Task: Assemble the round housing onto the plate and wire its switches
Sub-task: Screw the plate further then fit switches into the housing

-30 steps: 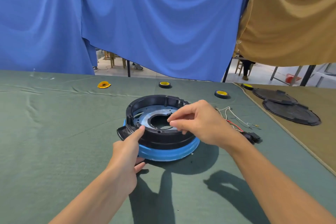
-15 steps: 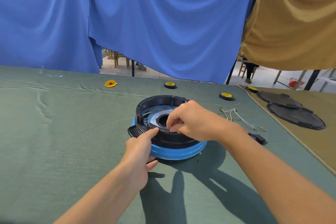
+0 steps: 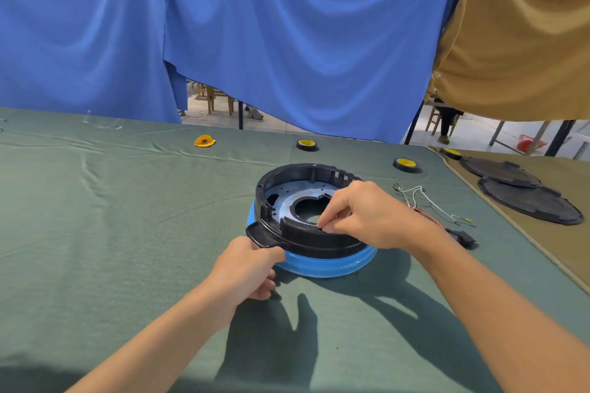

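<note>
A round black housing sits on a blue ring, with a pale metal plate showing inside it around a centre hole. My left hand grips the black tab on the housing's near left edge, thumb on top. My right hand pinches a small dark part at the housing's near inner wall; the part is mostly hidden by my fingertips. A bundle of white and red wires with a black connector lies on the green cloth to the right.
Two yellow-and-black wheels and a small orange piece lie farther back on the green cloth. Two flat black round covers rest on the tan cloth at the right. Blue and tan curtains hang behind.
My left hand slid from the housing's top rim down to the tab at its near left edge. My right hand moved toward the near inner wall, still pinching.
</note>
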`<state>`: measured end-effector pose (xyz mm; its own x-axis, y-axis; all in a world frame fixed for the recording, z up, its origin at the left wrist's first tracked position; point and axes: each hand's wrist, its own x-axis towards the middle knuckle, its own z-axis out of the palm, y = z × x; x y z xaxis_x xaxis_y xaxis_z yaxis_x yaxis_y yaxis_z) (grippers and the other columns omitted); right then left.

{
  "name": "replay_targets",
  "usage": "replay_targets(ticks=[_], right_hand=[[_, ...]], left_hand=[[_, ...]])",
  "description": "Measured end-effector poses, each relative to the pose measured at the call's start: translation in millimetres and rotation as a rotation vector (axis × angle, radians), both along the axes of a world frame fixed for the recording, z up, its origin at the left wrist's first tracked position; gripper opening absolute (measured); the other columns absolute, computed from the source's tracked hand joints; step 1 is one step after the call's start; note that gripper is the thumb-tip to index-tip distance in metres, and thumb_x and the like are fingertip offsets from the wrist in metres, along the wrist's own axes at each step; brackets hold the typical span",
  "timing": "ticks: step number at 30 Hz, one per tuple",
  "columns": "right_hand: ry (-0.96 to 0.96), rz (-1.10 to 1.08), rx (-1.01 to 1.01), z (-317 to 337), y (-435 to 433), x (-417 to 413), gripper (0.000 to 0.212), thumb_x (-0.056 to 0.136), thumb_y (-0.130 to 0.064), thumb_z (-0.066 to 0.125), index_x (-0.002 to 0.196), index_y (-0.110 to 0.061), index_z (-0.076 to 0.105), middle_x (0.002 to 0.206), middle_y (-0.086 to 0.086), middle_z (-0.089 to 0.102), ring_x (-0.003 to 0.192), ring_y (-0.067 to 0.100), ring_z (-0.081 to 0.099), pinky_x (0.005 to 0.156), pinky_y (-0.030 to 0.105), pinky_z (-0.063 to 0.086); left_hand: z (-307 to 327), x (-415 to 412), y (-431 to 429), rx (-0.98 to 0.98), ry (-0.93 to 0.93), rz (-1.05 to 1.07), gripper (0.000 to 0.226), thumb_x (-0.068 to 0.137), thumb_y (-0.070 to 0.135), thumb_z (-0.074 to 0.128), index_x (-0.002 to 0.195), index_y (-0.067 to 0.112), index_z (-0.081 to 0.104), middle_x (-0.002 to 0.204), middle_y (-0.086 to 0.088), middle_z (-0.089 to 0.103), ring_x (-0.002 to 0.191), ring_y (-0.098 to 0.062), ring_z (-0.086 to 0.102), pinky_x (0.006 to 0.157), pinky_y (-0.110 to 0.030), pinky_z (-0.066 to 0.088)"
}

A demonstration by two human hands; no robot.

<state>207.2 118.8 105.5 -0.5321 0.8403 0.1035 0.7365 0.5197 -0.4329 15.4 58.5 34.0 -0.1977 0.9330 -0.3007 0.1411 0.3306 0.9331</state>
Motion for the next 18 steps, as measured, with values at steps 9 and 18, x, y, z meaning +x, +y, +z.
replay_targets(ticks=[9,18], right_hand=[[0.135,0.001,0.114,-7.9,-9.6,15.3,0.038,0.087,0.001,0.052,0.096,-0.024,0.078,0.096,-0.015,0.069,0.089,-0.005,0.059,0.077,0.007,0.042],[0.194,0.021,0.243,-31.2,-14.7,28.2,0.039,0.078,-0.004,0.051,0.102,-0.021,0.076,0.104,-0.015,0.067,0.094,-0.008,0.055,0.083,0.001,0.035]], left_hand=[[-3.2,0.2,-10.9,0.571,1.015,0.006,0.027,0.088,0.031,0.063,0.068,0.016,0.055,0.061,0.006,0.06,0.059,-0.022,0.057,0.051,-0.03,0.038],[-11.3,18.5,22.4,1.152,1.18,-0.304,0.033,0.074,0.02,0.086,0.101,0.008,0.071,0.108,-0.007,0.07,0.102,-0.031,0.068,0.088,-0.044,0.055]])
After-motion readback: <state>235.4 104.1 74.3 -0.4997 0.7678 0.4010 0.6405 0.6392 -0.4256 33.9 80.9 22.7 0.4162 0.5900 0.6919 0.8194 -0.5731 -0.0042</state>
